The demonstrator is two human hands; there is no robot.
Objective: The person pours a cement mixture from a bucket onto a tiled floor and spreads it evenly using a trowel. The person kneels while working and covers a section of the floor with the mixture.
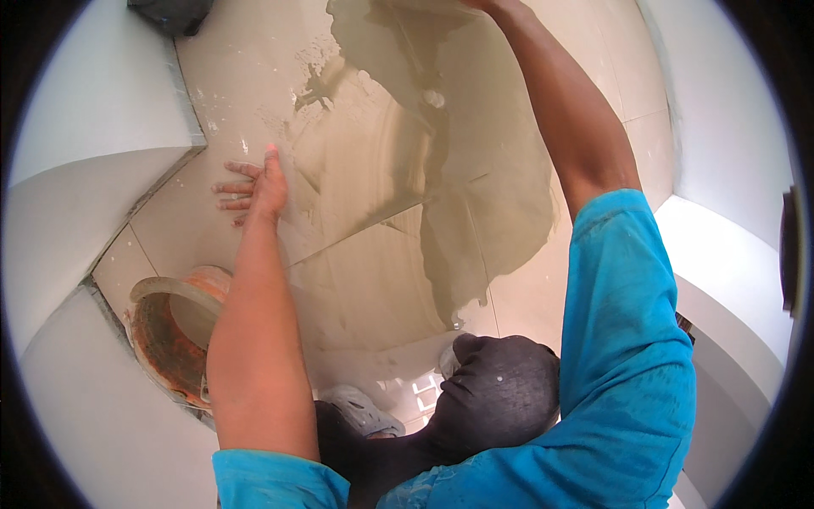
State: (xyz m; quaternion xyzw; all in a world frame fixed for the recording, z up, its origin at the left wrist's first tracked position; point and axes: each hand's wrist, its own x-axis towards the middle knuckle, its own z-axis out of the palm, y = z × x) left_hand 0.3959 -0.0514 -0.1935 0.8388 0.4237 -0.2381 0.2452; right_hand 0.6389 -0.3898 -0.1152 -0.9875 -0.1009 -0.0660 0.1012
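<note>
My left hand (261, 191) hovers over or rests on the beige tiled floor (229, 110), with its fingers spread and nothing in them. Whether it touches the tiles I cannot tell. My right arm stretches far forward, and only a sliver of my right hand (485, 3) shows at the upper edge; its fingers and anything in them are cut off. Between my arms spreads a wet, grey-green slurry (500, 212). Left of its thick part, a thin film with curved wipe marks covers the tiles and their joints.
A round, orange-brown bucket (153, 327) with a smeared rim stands by my left forearm. White walls (93, 102) close in on the left and right (721, 93). Something black (174, 13) lies at the upper left. My bent knee (500, 386) and a pale shoe (360, 411) are below.
</note>
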